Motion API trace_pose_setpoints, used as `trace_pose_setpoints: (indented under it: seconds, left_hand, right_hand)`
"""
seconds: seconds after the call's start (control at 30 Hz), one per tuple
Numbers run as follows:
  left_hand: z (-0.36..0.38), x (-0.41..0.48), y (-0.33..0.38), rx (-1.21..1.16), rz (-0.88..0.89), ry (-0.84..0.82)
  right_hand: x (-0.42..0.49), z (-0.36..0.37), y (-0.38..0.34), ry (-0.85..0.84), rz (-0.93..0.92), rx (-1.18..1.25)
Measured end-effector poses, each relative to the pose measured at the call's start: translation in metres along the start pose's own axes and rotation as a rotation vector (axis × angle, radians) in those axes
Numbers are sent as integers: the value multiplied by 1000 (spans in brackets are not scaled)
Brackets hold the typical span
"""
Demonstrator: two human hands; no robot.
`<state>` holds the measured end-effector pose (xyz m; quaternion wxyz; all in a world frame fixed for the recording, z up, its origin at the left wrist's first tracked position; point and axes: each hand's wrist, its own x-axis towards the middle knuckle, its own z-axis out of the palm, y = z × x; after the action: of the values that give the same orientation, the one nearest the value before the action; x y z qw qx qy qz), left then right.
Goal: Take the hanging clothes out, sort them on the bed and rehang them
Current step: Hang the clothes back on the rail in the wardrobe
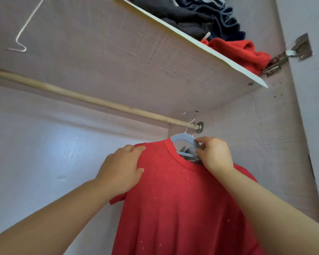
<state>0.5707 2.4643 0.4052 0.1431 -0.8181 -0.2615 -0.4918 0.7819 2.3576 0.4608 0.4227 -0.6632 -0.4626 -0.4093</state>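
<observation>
A red t-shirt [177,199] with small sparkles hangs on a light blue hanger [184,139]. The hanger's metal hook sits over the right end of the wooden rail [85,98] inside the wardrobe. My left hand [122,170] lies over the shirt's left shoulder, with the thumb on the fabric. My right hand [213,153] pinches the hanger's right side at the shirt's collar. Something grey shows behind the collar; I cannot tell what it is.
A shelf [191,41] above the rail holds piled dark clothes [201,15] and a red garment [241,52]. A bare wire hanger hook [20,39] shows at the top left. The wardrobe's side wall and a door hinge [287,54] stand close on the right.
</observation>
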Motion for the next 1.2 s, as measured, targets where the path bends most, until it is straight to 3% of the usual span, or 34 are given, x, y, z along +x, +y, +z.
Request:
trace_pose_setpoints:
  seconds: [0.47, 0.7, 0.87, 1.03, 1.13, 1.2]
  left_hand:
    - [30, 49, -8, 123, 23, 57]
    - [55, 35, -17, 112, -3, -15]
    - [58, 21, -22, 89, -28, -35]
    - [62, -20, -41, 59, -92, -87]
    - [70, -68, -63, 81, -156, -166]
    - [77, -108, -78, 91, -224, -247]
  right_hand:
    - [48, 68, 34, -86, 7, -69]
    - [27, 82, 47, -17, -146, -187]
    - [15, 80, 45, -27, -156, -240]
    - [-54, 94, 27, 56, -322, -213]
    - [-122, 122, 7, -89, -384, -131]
    - [-170, 143, -9, -291, -369, -56]
